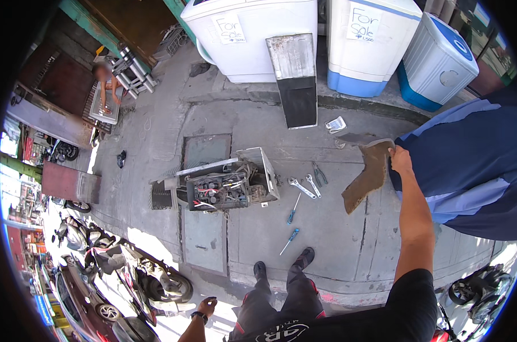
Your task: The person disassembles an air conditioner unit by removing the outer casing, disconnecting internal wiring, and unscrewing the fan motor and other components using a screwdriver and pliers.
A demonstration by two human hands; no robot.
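Note:
Out to the right, my right hand (402,161) is closed on the upper corner of a flat brown sheet (365,178), which hangs bent and has uneven edges. I cannot tell whether it is cloth or cardboard. Beside that hand bulges a large dark blue cloth (463,162) with light blue trim. My left hand (207,306) hangs low near my leg, its fingers loosely curled with nothing visible in them. On the pavement ahead sits an opened machine casing (264,171) with wires and parts inside. Two wrenches (301,187), pliers (319,174) and two blue-handled screwdrivers (292,214) lie beside it.
Washing machines (252,40) stand along the raised kerb, with a grey and black panel (295,85) leaning there. A small packet (336,124) lies nearby. Motorcycles (150,279) and a car (93,296) are at lower left. Another person (105,85) is at far left.

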